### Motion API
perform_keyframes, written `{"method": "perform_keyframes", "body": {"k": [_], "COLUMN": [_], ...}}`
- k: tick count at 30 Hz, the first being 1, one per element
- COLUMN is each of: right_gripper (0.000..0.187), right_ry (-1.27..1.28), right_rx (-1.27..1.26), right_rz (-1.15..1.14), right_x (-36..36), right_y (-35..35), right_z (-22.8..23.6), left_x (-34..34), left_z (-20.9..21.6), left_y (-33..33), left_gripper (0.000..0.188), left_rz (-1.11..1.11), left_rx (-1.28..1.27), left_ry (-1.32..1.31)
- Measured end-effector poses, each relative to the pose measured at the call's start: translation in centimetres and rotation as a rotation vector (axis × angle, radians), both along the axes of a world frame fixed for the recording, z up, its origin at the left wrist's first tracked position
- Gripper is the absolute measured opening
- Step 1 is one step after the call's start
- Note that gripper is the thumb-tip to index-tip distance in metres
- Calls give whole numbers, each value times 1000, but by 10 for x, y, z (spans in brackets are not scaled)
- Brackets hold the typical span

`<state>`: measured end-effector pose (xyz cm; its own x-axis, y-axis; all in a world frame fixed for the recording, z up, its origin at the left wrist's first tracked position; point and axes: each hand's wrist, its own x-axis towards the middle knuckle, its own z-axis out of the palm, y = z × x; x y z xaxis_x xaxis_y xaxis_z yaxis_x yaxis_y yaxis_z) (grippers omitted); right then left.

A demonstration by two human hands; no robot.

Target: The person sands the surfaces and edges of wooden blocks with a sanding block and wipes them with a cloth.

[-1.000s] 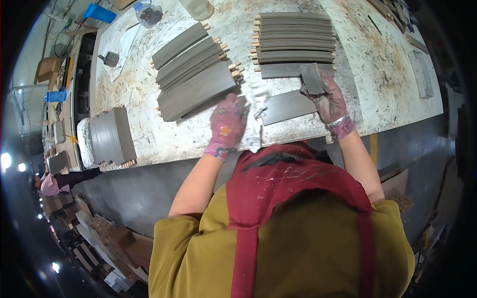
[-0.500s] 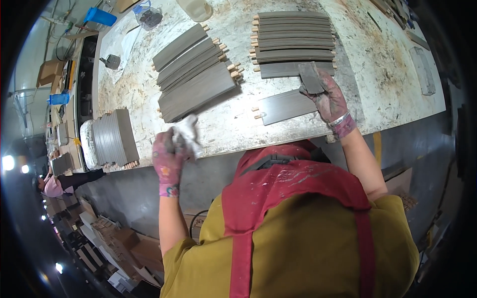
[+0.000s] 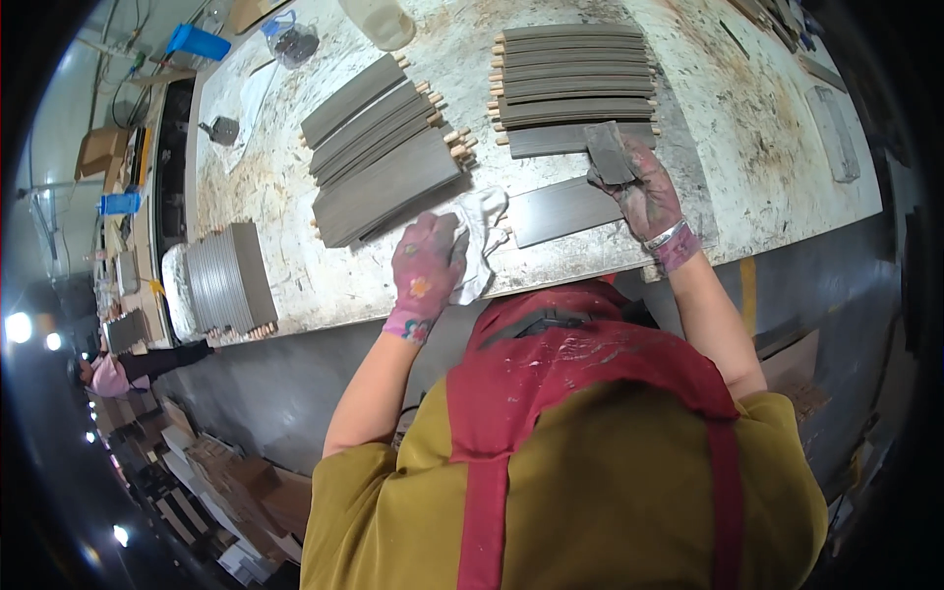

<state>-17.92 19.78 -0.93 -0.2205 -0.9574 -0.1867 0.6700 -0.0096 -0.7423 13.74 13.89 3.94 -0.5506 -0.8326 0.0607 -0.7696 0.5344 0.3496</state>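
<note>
Your gloved left hand (image 3: 429, 260) clutches a white rag (image 3: 481, 236) beside the dowelled grey slat (image 3: 557, 214) lying near the worktable (image 3: 334, 285) edge, your right hand (image 3: 651, 200) pinching a dark grey pad (image 3: 610, 157).

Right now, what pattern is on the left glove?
The left glove is pink with flowers, one of them orange, seen best in the head view.

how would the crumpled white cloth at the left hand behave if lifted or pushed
The crumpled white cloth would probably droop when lifted, given its soft, loose folds. It looks thin, so likely light. Pushed, it may bunch up rather than roll, as it lies rumpled.
</note>
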Motion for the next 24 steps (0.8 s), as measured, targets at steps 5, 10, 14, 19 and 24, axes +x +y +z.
{"method": "perform_keyframes", "body": {"k": [5,10,14,19,24], "right_gripper": [43,41,39,38,38], "right_ry": [-37,-57,-81,-16,-126], "right_rx": [-42,-53,-9,-70,0], "right_rz": [52,32,15,45,7], "right_x": [5,-2,2,1,2], "right_y": [-4,-2,-5,-1,5], "right_z": [6,-1,-2,3,10], "left_x": [-52,9,97,86,6], "left_z": [9,-31,-14,48,70], "left_y": [19,17,-3,9,27], "left_gripper": [40,36,35,37,47], "left_rz": [-262,-140,118,160,-210], "left_rx": [-206,-297,-230,-319,-19], "left_ry": [192,34,-185,-285,130]}}
